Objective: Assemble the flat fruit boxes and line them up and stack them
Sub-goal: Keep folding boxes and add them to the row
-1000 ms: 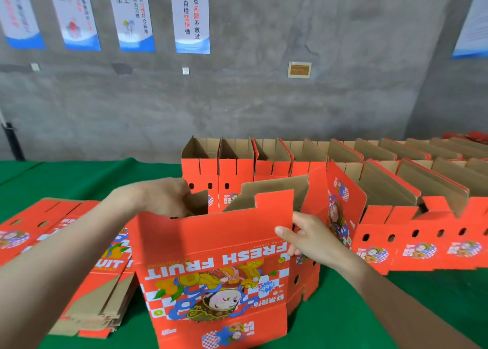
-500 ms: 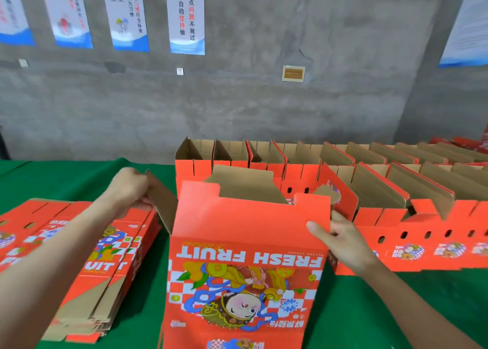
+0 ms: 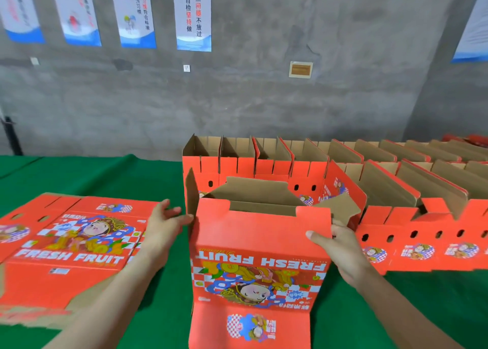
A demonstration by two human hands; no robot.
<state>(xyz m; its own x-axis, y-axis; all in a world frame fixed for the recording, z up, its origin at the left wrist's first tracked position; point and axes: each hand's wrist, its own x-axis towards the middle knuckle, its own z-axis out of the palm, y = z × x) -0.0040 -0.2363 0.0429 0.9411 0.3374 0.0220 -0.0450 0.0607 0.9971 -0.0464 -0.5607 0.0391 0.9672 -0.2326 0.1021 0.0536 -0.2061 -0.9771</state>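
A red "FRESH FRUIT" box (image 3: 258, 245) stands opened up in front of me on the green table (image 3: 105, 174), its brown inside showing at the top. My left hand (image 3: 165, 223) lies with straight fingers against the box's left side flap. My right hand (image 3: 336, 245) grips the box's upper right corner, thumb on the front panel. A pile of flat boxes (image 3: 74, 243) lies to the left. Rows of assembled boxes (image 3: 383, 190) stand behind and to the right.
A grey concrete wall (image 3: 264, 97) with several hanging posters runs behind the table. Green cloth shows at the left rear and in front to the right of the box.
The box has swung to face me squarely and stands more open. My left hand let go of the side flap's edge and now lies flat against it. The view shifted right.
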